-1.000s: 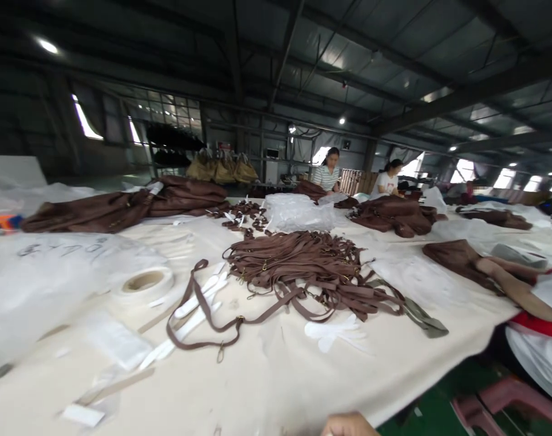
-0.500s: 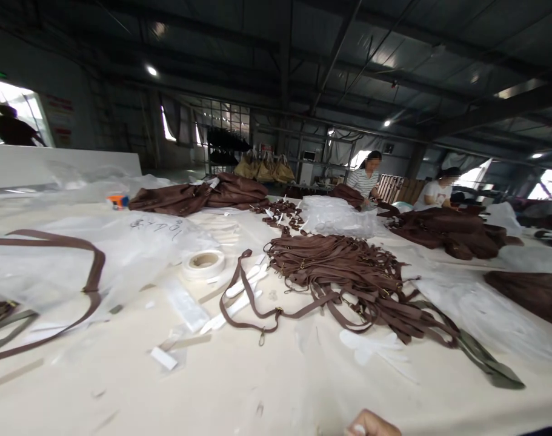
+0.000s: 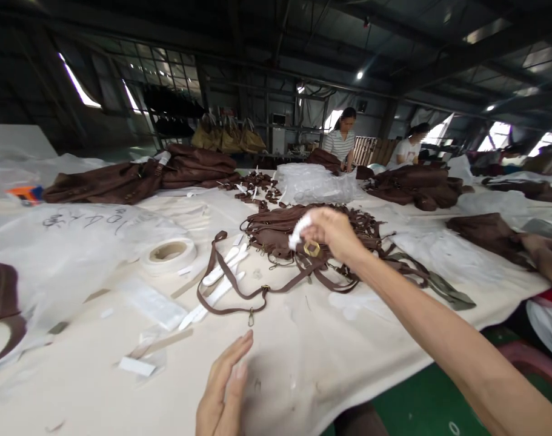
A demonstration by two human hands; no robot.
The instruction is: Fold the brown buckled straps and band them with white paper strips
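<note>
My right hand (image 3: 332,233) is closed on a small crumpled white piece (image 3: 299,231), above the heap of brown straps (image 3: 276,227). A gold ring-like fitting (image 3: 311,248) shows just under its fingers; whether it is held is unclear. Low in the view, my left hand (image 3: 225,387) hovers at the cloth-covered table (image 3: 166,399) with nothing in it, fingers extended and thumb slightly apart. Beyond its fingertips lies a metal clip (image 3: 251,317) on a looped brown strap (image 3: 239,310).
A white tape roll (image 3: 168,255) and white strips (image 3: 221,281) lie left of the straps. Brown bags (image 3: 107,181) and clear plastic (image 3: 316,183) are farther back. Two people stand behind the table; another person's arm (image 3: 543,254) reaches in at right.
My right hand has risen from the bottom edge to above the straps, with the white piece in it. My left hand has come into view. The view has turned right and down.
</note>
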